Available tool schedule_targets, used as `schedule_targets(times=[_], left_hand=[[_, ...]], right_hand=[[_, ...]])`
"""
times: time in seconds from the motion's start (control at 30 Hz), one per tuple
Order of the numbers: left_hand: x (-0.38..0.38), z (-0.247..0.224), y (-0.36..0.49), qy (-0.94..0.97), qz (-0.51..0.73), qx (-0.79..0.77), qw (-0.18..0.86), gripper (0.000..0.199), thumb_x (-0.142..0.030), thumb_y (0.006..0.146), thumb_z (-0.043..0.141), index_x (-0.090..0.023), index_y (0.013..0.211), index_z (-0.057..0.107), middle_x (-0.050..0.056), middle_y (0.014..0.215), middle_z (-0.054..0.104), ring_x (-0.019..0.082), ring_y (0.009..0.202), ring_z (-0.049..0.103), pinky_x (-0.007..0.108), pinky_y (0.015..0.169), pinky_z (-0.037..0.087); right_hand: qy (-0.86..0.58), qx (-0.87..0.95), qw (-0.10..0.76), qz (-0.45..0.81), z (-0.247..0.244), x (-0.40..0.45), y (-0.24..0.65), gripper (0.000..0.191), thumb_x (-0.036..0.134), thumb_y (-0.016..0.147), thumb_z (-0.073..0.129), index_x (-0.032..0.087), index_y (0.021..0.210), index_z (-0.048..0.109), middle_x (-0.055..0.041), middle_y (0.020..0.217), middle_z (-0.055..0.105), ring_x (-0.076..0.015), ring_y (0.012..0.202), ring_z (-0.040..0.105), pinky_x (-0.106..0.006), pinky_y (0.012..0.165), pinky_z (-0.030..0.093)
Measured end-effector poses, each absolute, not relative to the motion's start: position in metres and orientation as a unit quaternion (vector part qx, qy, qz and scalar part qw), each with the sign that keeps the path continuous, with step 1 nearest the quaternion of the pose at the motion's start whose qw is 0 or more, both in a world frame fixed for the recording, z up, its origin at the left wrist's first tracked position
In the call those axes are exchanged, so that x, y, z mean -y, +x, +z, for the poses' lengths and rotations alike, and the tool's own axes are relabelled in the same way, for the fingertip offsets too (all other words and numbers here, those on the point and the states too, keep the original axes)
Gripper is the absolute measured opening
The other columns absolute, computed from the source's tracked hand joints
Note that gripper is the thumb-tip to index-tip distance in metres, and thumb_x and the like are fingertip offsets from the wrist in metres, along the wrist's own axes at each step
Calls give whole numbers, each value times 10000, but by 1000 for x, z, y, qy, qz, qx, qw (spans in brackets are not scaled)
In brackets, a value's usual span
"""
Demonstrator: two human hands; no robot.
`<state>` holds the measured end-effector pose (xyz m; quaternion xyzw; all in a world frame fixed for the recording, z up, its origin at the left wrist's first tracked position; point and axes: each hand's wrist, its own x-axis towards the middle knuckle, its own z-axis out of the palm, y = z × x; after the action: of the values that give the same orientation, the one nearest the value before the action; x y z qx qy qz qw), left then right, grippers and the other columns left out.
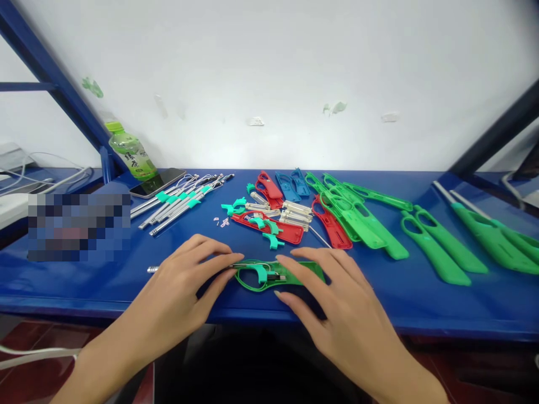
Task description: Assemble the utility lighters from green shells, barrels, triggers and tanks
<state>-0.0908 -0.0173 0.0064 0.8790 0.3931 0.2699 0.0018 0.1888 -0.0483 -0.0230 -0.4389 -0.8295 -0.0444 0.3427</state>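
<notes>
A green lighter shell half (309,271) lies open side up near the table's front edge. A turquoise trigger (261,274) sits inside it beside a small dark part (275,276) and a thin wire. My left hand (189,275) pinches the metal lighter tube at the shell's narrow end; the tube's silver tip (152,270) pokes out left of the hand. My right hand (332,286) is around the shell's wider part, index finger at the upper edge and thumb at the lower. My fingers hide parts of both tube and shell.
Behind lie turquoise triggers (273,241), red shell halves (290,231), blue shell halves (292,185) and clear tanks (296,214). Metal tubes with wires (177,207), a phone (162,182) and a bottle (132,151) are left. Green shells (370,224) and lighters (492,235) are right.
</notes>
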Motion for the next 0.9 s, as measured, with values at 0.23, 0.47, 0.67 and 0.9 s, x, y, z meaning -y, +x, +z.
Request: schedule_targets(times=[0.23, 0.47, 0.67, 0.9], left_hand=[[22, 5, -103, 855, 287, -432, 8, 217, -312, 1142, 617, -268, 1250, 800, 25, 1193, 781, 196, 1060, 747, 316, 951, 581], [18, 3, -110, 861, 303, -407, 33, 220, -252, 1147, 596, -276, 1147, 815, 4, 1108, 781, 157, 982, 752, 265, 885, 586], [23, 3, -99, 857, 302, -417, 28, 158, -263, 1141, 627, -271, 1175, 781, 8, 1144, 753, 174, 1039, 701, 302, 944, 564], [22, 3, -74, 874, 294, -387, 19, 225, -200, 1146, 583, -240, 1273, 763, 52, 1202, 730, 207, 1070, 667, 351, 941, 564]], right_hand=[[-462, 819, 338, 30, -29, 44, 192, 291, 348, 1152, 621, 250, 1415, 699, -70, 1304, 769, -292, 1209, 686, -531, 1075, 549], [-461, 827, 317, 49, -26, 41, 194, 371, 281, 1147, 612, 289, 1516, 655, -78, 1304, 749, -295, 1170, 687, -518, 1014, 592], [-442, 853, 273, 51, -20, 41, 194, 392, 209, 1153, 539, 298, 1512, 668, -100, 1300, 707, -311, 1121, 656, -546, 956, 618], [-438, 847, 295, 65, -22, 41, 194, 336, 198, 1148, 553, 299, 1429, 705, -80, 1274, 713, -300, 1128, 650, -537, 959, 618]])
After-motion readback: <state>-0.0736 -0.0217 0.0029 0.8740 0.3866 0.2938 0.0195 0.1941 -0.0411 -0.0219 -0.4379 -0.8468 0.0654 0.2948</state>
